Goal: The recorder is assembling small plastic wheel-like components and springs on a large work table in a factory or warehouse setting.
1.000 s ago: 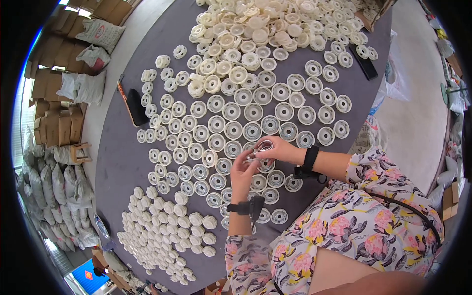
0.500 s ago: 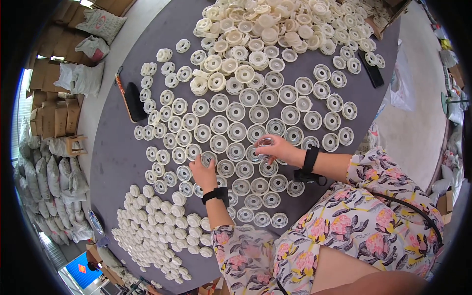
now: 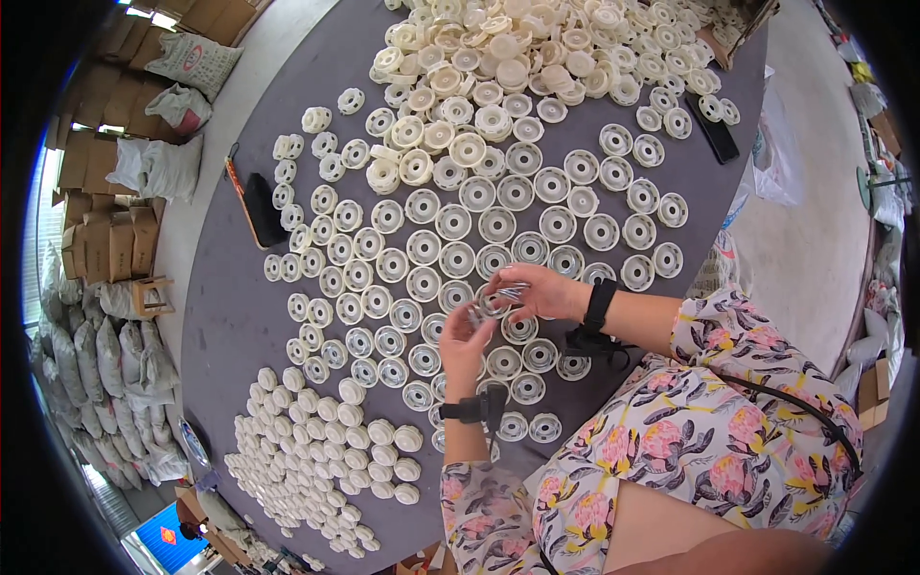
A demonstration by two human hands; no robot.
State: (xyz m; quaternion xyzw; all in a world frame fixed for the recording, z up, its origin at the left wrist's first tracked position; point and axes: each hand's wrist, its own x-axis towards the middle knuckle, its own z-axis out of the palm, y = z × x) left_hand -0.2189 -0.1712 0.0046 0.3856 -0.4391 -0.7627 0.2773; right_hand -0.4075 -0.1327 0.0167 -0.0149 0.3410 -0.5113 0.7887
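Observation:
Both my hands meet over rows of round white plastic wheels [image 3: 423, 283], each with a dark hole at its centre. Several thin shiny metal rings [image 3: 514, 290] are gripped in my right hand [image 3: 542, 291]. Close against it, my left hand [image 3: 463, 347] has its thumb and fingers bent around a shiny ring at the right hand's fingertips; the exact contact is partly hidden. Wheels near my hands, such as one shiny-rimmed wheel [image 3: 390, 341], look silvery inside, while those farther away look plain cream.
A heap of cream plastic wheels [image 3: 517, 57] covers the far end of the grey table [image 3: 230, 316]. White domed pieces [image 3: 316, 431] stand in a cluster at near left. A black brush [image 3: 261, 211] lies at left and a dark phone [image 3: 714, 129] at far right.
My left hand has left the wheel it was touching and moved right to my right hand. The right hand has stayed nearly in place, with the rings turned more edge-on.

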